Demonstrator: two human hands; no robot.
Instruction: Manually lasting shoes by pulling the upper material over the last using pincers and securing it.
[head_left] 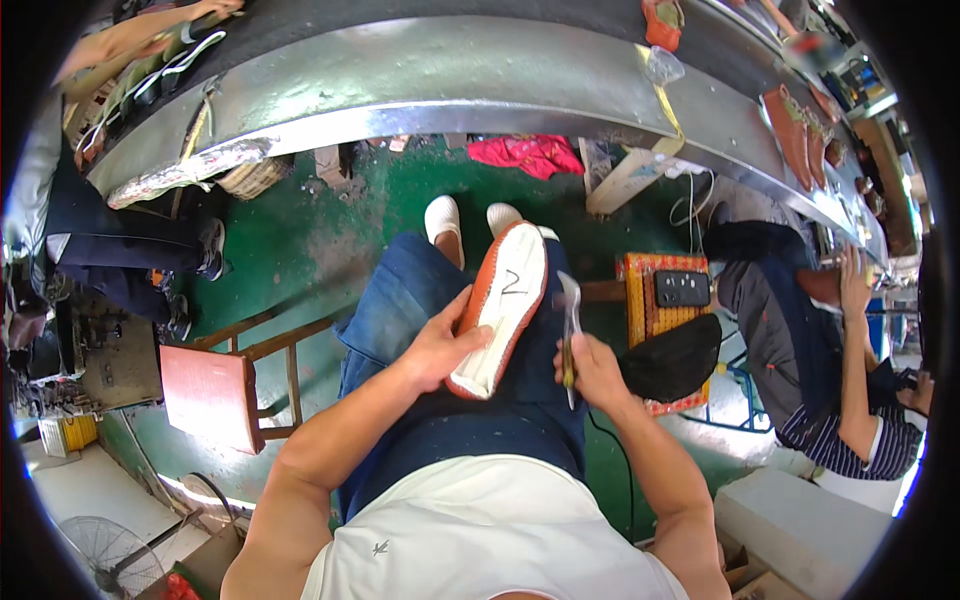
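Observation:
Across my lap lies a brown leather shoe [517, 300], bottom side up. Its underside is white with a dark hand-drawn mark, and the brown leather is turned in around the edge. My left hand [447, 345] grips it along the left side, thumb on the white underside. To the right of the shoe, apart from it, my right hand [592, 368] is closed around metal pincers [571, 305]. Their curved head points away from me and the handle ends show below the fingers; the jaws are too small to read.
A metal-edged workbench [400, 100] curves across in front, with brown shoes [790, 135] at its right. A wooden stool [210, 395] stands left. On my right, a woven seat [650, 280] bears a phone [683, 289] and a black cloth item [675, 358]. Co-workers sit on both sides.

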